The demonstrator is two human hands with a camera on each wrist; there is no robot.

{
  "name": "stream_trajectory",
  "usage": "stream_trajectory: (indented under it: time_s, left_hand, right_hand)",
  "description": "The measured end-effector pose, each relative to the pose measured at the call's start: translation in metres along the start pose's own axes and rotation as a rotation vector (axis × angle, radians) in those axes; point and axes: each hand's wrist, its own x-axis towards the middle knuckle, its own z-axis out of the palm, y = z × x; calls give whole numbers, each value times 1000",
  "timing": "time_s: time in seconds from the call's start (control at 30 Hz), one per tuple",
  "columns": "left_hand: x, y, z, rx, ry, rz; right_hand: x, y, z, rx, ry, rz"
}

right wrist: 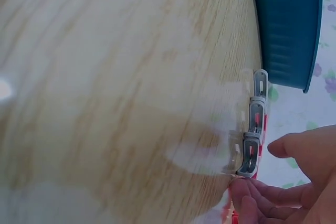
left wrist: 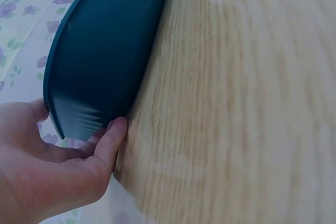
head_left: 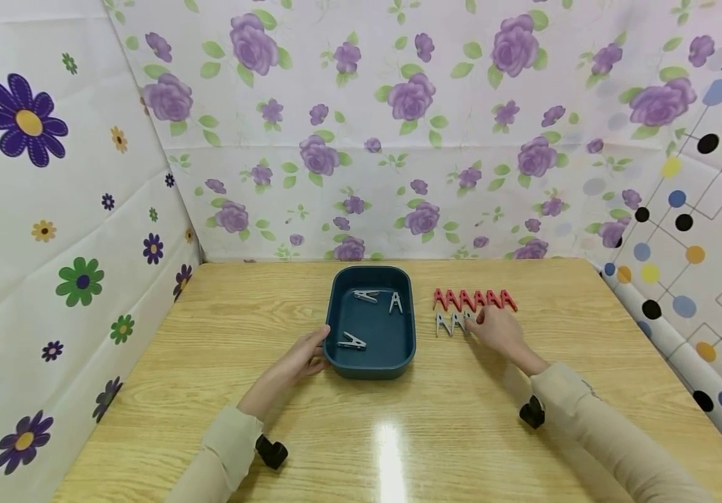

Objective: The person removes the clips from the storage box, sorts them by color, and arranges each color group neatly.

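Observation:
My left hand [head_left: 301, 356] holds the left side of a dark teal plastic bin [head_left: 370, 370], thumb at its rim and fingers against the outer wall. Inside the bin lie three light grey clothespins, one at the upper left [head_left: 366, 296], one upper right [head_left: 395, 302], one lower left [head_left: 352, 341]. My right hand [head_left: 498, 328] is at the right end of a row of three grey clothespins [head_left: 441, 324]. In the right wrist view its fingers touch the nearest grey clothespin [right wrist: 251, 155], while the thumb stands apart from it.
A row of several red clothespins [head_left: 461, 300] lies just behind the grey ones, right of the bin. All stand on a wood-grain table [head_left: 260, 293]. Flower-patterned cloth [head_left: 361, 175] hangs behind, and dotted cloth [head_left: 700, 279] borders the right side.

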Motion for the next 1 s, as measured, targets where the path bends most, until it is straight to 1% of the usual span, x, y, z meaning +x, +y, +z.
stream_trajectory:
  time_s: [0.23, 0.4, 0.57, 0.73, 1.0]
  left_hand:
    - [0, 0, -1, 0, -6, 5]
    - [-1, 0, -1, -3, -7, 5]
    - [-1, -1, -1, 7, -12, 8]
    - [-2, 1, -1, 14, -24, 6]
    - [-4, 1, -1, 15, -5, 16]
  right_hand:
    - [2, -3, -1, 8, 72, -23]
    - [6, -7, 1, -4, 132, -63]
    - [10, -16, 5, 48, 184, -120]
    - [13, -27, 7, 85, 201, -158]
    - [13, -46, 7, 58, 230, -246]
